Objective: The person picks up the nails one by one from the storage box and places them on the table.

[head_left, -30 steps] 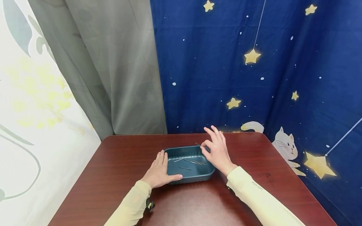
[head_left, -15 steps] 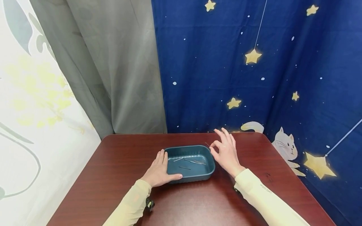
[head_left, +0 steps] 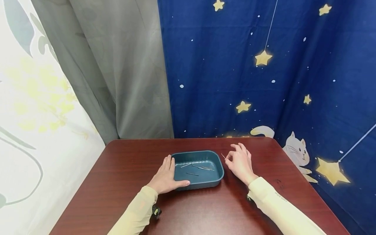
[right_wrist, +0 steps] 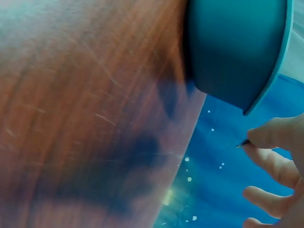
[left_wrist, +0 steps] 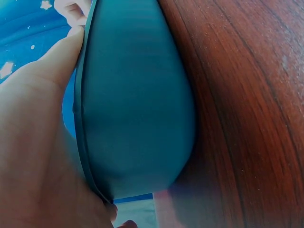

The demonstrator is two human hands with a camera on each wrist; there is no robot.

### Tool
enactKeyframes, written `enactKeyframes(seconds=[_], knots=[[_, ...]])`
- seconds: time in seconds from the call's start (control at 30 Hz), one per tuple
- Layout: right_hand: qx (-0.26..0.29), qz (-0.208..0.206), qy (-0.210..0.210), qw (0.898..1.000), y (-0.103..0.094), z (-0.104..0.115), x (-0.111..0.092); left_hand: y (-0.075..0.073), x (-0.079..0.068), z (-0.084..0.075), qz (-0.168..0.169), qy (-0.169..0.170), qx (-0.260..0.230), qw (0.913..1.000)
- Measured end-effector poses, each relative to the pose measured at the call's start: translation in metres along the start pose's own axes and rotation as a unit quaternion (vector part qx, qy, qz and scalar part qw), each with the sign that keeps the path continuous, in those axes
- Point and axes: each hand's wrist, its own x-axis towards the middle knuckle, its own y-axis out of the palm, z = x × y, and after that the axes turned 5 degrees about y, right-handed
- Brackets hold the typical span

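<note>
A dark teal rectangular tray [head_left: 205,185] stands on the table, with several thin metal nails [head_left: 192,174] lying loose on its floor. My left hand [head_left: 164,178] rests on the tray's left end, its fingers straight along the rim and the thumb out over the front edge. Just off the tray's right end, my right hand [head_left: 241,164] pinches one thin nail [head_left: 223,156] between thumb and forefinger, the other fingers spread. The right wrist view shows the nail's pointed tip [right_wrist: 242,143] poking out below the thumb; the rest of it is hidden there.
The reddish-brown wooden table [head_left: 123,169] has rounded far corners. Behind it hang a grey curtain [head_left: 141,81] and a blue star-patterned curtain [head_left: 211,81]. Dark marks [head_left: 279,184] show on the tabletop at the right.
My right hand has moved from over the tray's far right corner out to the right, then down closer to the table, still pinching the nail. The left hand and tray have stayed put.
</note>
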Motion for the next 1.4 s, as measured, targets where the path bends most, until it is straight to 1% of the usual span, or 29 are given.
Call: enactKeyframes(seconds=[0.13, 0.37, 0.6, 1.07, 1.4], knots=[[-0.008, 0.035, 0.018, 0.999, 0.002, -0.001, -0.006, -0.001, 0.000, -0.001, 0.007, -0.001, -0.004, 1.0000], [-0.036, 0.071, 0.035, 0.996, 0.006, -0.004, -0.013, 0.000, 0.002, -0.002, 0.008, -0.001, -0.006, 1.0000], [-0.060, 0.116, 0.049, 0.990, 0.010, -0.005, -0.017, 0.001, 0.001, 0.000, 0.007, -0.003, -0.007, 0.9999], [-0.069, 0.144, 0.050, 0.986, 0.015, -0.003, -0.024, 0.002, 0.002, 0.000, 0.008, -0.004, 0.001, 1.0000], [-0.075, 0.126, 0.045, 0.988, 0.019, -0.005, -0.025, 0.004, 0.002, 0.004, 0.006, -0.003, 0.002, 1.0000]])
